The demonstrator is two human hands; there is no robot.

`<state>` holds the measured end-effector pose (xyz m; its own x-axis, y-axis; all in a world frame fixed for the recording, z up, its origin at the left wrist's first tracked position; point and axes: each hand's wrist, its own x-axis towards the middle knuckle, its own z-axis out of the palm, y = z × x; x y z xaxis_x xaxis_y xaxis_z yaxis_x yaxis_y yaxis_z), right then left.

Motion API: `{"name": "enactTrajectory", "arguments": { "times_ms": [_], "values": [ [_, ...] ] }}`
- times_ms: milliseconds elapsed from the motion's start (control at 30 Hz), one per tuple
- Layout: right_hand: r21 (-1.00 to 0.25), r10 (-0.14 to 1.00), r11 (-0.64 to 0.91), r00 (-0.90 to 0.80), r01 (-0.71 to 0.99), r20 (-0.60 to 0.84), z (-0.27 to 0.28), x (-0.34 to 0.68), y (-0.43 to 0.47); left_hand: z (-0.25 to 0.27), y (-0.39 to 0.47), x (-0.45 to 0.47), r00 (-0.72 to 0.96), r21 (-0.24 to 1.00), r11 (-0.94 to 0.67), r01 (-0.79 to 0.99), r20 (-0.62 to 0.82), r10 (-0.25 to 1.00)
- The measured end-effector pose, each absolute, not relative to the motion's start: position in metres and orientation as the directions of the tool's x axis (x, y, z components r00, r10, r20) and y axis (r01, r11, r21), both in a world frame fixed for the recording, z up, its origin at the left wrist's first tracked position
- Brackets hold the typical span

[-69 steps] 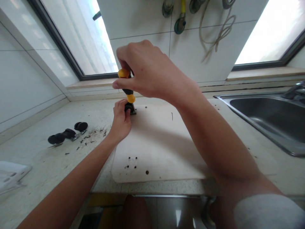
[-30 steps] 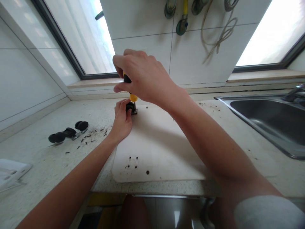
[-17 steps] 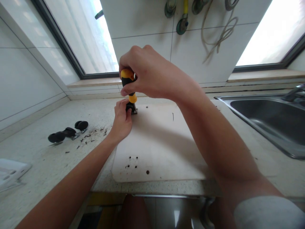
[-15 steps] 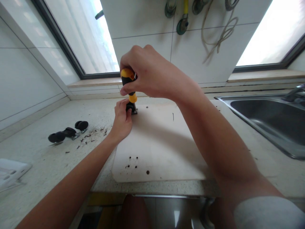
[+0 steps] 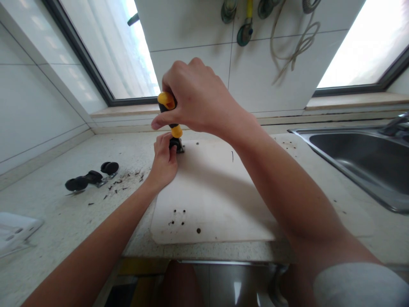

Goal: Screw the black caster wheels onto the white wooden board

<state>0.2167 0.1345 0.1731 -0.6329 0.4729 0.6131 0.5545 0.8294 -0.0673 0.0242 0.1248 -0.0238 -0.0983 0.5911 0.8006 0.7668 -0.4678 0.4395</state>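
Since the previous frame, the right hand [image 5: 194, 96] and the top of the screwdriver [image 5: 176, 132] have shifted slightly left over the board [image 5: 217, 196]; the right forearm has uncovered a group of holes [image 5: 289, 145] at the board's far right. The left hand [image 5: 163, 166] has kept its position at the board's far left corner.

The counter [image 5: 64, 226] supports the board, which lies flat along the near edge. Right of the board, the sink [image 5: 361, 162] is set into the counter: one steel bowl, its wall reflecting light, with the tap [image 5: 396, 126] at its far side. Left of the board, at the frame edge, lies a white plastic piece [image 5: 15, 232] with slots, partly cut off.

The right hand grasps the screwdriver handle, thumb across the near side, other fingers largely hidden. The screwdriver stands tilted above the board's far left corner; its tip cannot be made out. Directly below, the left hand grips the castor [image 5: 174, 144] with thumb and fingers. The castor sits on the board at that corner.

Left of the board, three loose castors [image 5: 76, 184] lie close together. Between them and the board are scattered small dark pieces [image 5: 106, 197], some screw-like. Four small holes [image 5: 182, 223] mark the board's near left corner.
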Motion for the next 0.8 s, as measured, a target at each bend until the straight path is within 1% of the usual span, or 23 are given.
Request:
{"name": "enactTrajectory", "arguments": {
  "times_ms": [133,333,600,800],
  "values": [
    [-0.065,0.454,0.833,-0.610,0.550,0.649,0.170,0.214,0.136,-0.023,0.124,0.024,-0.094,0.442,-0.467,0.766,0.796,0.598],
    [-0.111,0.476,0.833,-0.599,0.542,0.644,0.165,0.213,0.137,-0.022,0.124,0.025,-0.103,0.456,-0.461,0.762,0.788,0.608],
    [-0.127,0.468,0.836,-0.573,0.533,0.673,0.161,0.209,0.141,-0.023,0.124,0.026,-0.098,0.453,-0.468,0.759,0.789,0.606],
    [-0.160,0.513,0.800,-0.522,0.578,0.682,0.160,0.208,0.139,-0.024,0.125,0.024,-0.085,0.433,-0.479,0.764,0.803,0.590]
  ]
}}
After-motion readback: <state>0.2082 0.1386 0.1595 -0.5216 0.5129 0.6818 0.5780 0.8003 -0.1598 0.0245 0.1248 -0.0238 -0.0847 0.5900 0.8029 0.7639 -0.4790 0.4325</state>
